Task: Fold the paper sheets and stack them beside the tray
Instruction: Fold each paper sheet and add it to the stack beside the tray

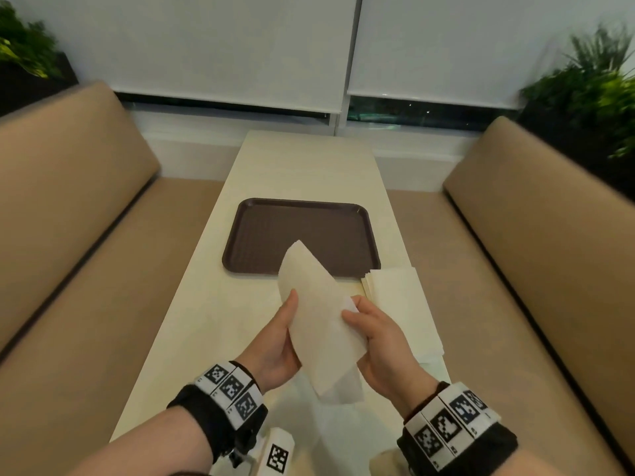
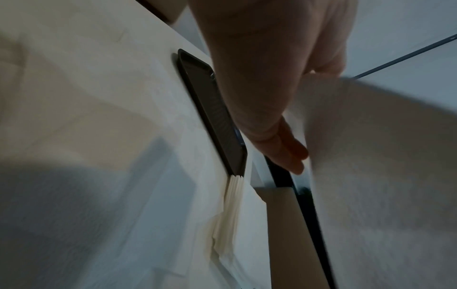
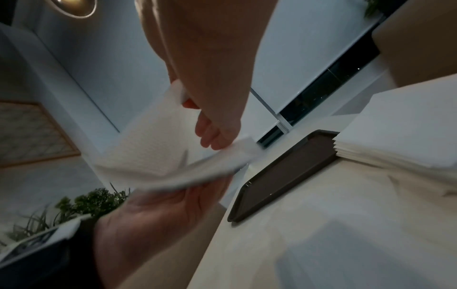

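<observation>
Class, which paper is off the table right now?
The single sheet held by both hands, left hand and right hand; the stack lies beside the tray.

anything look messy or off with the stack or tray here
Mostly tidy. The brown tray lies flat on the table. The stack of folded sheets near its right corner is slightly uneven: in the left wrist view its layered edges fan out and do not line up. Both hands, left and right, hold one sheet in the air.
</observation>
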Available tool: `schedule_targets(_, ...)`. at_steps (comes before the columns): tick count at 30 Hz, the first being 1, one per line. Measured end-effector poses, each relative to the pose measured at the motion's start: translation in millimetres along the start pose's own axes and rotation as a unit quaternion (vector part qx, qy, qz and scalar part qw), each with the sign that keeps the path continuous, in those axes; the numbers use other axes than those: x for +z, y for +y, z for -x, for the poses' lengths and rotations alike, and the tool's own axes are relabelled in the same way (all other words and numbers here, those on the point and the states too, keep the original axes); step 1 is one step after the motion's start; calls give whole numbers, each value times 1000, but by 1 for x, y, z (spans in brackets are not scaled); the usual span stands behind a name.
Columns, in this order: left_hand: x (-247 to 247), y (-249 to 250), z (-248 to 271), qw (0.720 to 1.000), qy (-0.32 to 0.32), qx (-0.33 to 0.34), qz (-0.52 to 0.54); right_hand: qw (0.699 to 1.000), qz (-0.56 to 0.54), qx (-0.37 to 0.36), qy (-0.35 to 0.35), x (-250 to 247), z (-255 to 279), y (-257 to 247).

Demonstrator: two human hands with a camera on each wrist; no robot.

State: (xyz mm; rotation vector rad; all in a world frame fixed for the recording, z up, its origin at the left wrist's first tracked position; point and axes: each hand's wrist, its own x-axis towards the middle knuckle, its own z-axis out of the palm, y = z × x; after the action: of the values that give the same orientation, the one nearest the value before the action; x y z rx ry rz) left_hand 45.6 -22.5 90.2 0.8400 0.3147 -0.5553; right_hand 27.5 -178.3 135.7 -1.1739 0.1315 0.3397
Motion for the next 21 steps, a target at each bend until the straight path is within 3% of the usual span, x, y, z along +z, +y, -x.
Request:
schedule_targets(4, 4, 0, 0, 999, 30, 38, -23, 992, 116, -12, 52, -15, 9, 12)
schedule_targets(9, 10, 1, 0, 983, 73, 116, -124, 967, 242, 25, 76, -43, 11, 29)
schedule_targets(15, 40, 7, -7, 978, -11, 76, -193, 991, 127, 34, 22, -51, -1, 6)
schedule_targets(19, 59, 0, -26, 964, -22, 96, -245, 981, 159, -16, 111, -68, -7, 0)
schedule_targets(21, 64, -9, -38, 938, 27, 137, -316, 967, 191, -26, 168, -84, -13, -1)
